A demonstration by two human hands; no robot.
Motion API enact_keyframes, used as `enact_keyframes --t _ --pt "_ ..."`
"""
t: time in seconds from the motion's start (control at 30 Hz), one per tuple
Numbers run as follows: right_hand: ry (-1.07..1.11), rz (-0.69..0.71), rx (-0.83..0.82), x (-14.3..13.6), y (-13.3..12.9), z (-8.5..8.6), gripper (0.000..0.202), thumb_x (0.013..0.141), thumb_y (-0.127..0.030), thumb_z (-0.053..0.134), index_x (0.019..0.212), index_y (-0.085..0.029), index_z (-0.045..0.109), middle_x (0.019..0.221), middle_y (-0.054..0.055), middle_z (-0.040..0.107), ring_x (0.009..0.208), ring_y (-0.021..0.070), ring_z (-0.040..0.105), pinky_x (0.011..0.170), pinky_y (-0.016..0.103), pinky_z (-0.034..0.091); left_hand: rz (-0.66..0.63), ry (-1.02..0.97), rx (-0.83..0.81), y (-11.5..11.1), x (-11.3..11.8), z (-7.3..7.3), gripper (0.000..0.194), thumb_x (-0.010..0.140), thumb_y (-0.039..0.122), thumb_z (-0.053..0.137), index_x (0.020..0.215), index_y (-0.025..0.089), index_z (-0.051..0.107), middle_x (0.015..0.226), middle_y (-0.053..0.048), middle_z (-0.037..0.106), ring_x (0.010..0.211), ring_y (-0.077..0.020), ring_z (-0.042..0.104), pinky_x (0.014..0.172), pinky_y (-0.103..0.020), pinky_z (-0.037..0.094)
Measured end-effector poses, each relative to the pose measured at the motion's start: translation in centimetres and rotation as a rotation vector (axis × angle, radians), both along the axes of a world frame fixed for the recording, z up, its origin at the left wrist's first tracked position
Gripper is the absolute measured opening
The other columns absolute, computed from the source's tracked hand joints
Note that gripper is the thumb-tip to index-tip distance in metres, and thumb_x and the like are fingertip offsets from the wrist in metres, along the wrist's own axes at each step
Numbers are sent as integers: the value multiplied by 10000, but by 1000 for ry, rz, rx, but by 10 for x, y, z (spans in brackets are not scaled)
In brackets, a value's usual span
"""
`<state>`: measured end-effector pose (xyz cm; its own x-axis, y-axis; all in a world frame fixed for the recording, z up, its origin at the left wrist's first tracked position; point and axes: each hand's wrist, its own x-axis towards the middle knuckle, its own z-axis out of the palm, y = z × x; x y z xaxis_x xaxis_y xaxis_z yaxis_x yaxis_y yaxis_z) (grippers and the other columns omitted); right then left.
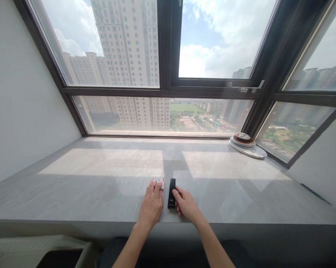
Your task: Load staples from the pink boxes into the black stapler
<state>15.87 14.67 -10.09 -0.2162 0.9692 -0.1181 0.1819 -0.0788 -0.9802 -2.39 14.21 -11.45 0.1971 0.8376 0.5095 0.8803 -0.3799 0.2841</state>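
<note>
On the grey stone sill, near its front edge, a small white packet with red markings lies mostly hidden beneath my left hand, whose fingers rest over it. Just to the right, a long black stapler-like object lies with its length pointing toward the window. My right hand grips its right side, the thumb on top and the other fingers curled beside it. A narrow gap separates the packet from the black object.
A stack of round plates or discs sits in the back right corner by the dark window frame. White walls bound the sill on both sides. Below the front edge at left is a pale box-like object.
</note>
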Motion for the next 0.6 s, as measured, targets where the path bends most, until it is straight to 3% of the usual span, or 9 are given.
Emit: enact_keyframes --t 0.13,0.27,0.4,0.5,0.6 --pt "28 90 66 -48 0 -1 566 958 -630 452 1351 -240 568 628 -48 495 431 121 493 390 231 429 40 -36 17 -11 -28 -1 403 1043 220 320 1427 253 437 1441 -121 471 1462 -305 327 1132 -554 395" --pt "-30 163 151 -101 6 2 468 1005 -591 388 1182 -226 621 654 -26 552 439 119 510 408 218 408 -26 -24 29 -2 -89 0 402 1033 199 298 1396 223 469 1351 -132 537 1418 -298 391 1141 -560 389" --pt "-127 166 184 -148 17 8 404 1035 -519 372 1137 -209 610 675 -7 615 452 118 523 469 221 417 -5 -63 9 13 -144 -1 378 1042 243 290 1355 222 501 1338 -121 544 1383 -280 431 1147 -541 392" --pt "-143 161 190 -167 23 14 374 1040 -494 380 1102 -204 607 671 -4 626 463 123 535 498 224 423 11 -74 10 20 -164 -2 379 1041 266 288 1347 230 509 1351 -102 541 1392 -266 421 1165 -527 376" --pt "-145 156 186 -170 23 16 373 1047 -484 364 1103 -207 608 682 0 636 472 133 550 511 233 429 11 -95 2 23 -169 -2 379 1040 274 291 1343 236 516 1364 -89 543 1405 -247 412 1186 -507 352"
